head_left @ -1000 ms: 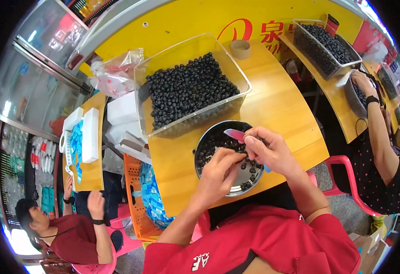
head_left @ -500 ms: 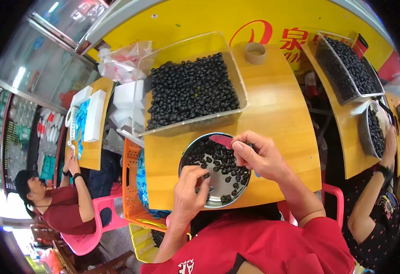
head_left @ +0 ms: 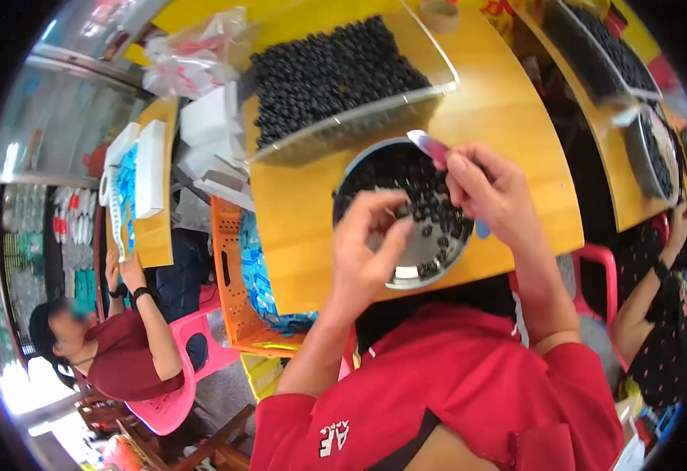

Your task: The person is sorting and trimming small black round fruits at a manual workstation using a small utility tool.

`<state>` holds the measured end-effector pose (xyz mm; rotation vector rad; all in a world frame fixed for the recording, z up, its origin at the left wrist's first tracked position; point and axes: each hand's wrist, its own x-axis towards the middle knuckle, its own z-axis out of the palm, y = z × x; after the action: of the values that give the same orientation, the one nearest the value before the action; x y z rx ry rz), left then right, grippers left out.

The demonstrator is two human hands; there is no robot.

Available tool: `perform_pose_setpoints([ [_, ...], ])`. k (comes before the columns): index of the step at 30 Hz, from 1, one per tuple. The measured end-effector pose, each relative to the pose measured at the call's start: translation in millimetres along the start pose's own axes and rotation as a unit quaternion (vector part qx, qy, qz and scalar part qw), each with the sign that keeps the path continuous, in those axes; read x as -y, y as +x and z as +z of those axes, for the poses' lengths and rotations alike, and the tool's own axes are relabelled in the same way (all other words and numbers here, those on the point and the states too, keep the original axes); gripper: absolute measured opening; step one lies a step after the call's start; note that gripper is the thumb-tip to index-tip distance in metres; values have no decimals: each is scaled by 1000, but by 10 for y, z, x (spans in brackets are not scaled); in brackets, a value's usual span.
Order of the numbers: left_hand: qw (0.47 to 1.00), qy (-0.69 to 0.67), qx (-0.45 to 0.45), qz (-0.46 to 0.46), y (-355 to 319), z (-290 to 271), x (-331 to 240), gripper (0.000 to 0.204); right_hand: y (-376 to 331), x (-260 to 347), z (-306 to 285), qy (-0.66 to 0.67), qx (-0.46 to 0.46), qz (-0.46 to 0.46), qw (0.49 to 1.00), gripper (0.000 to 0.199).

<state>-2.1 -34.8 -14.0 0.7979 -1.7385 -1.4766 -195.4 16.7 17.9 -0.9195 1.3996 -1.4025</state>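
A round metal bowl [head_left: 415, 283] stands near the front edge of the wooden table, holding many small black round pieces [head_left: 430, 210], some ring-like. Over its left side, my left hand [head_left: 365, 247] is curled, with one small black round piece [head_left: 401, 210] between thumb and fingertips. My right hand [head_left: 488, 188] grips a small knife [head_left: 428, 146] above the bowl's right rim. The short blade points up and left, looking pinkish near the fingers and bright at the tip. My fingers cover its handle.
Behind the bowl stands a clear plastic bin [head_left: 343, 125] full of black pieces. An orange crate [head_left: 229, 271] with blue packets is left of the table [head_left: 516, 157]. People sit at side tables, left and right. A tape roll [head_left: 440, 14] lies at the back.
The view has shifted, so bin and bowl appear higher. The knife has turned, its tip now more upward. My left thumb and fingers are wider apart over the bowl.
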Motion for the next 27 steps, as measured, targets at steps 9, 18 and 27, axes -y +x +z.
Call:
perform_pose_setpoints([
  [9, 989, -133, -26, -50, 69, 118, -89, 25, -55, -156, 73, -37, 25, -45, 998, 22],
  [18, 999, -47, -15, 17, -13, 206, -17, 19, -24, -305, 73, -50, 63, -85, 993, 25],
  [27, 975, -219, -24, 23, -65, 291, 13, 20, -95, -153, 17, 97, 155, 66, 981, 25],
])
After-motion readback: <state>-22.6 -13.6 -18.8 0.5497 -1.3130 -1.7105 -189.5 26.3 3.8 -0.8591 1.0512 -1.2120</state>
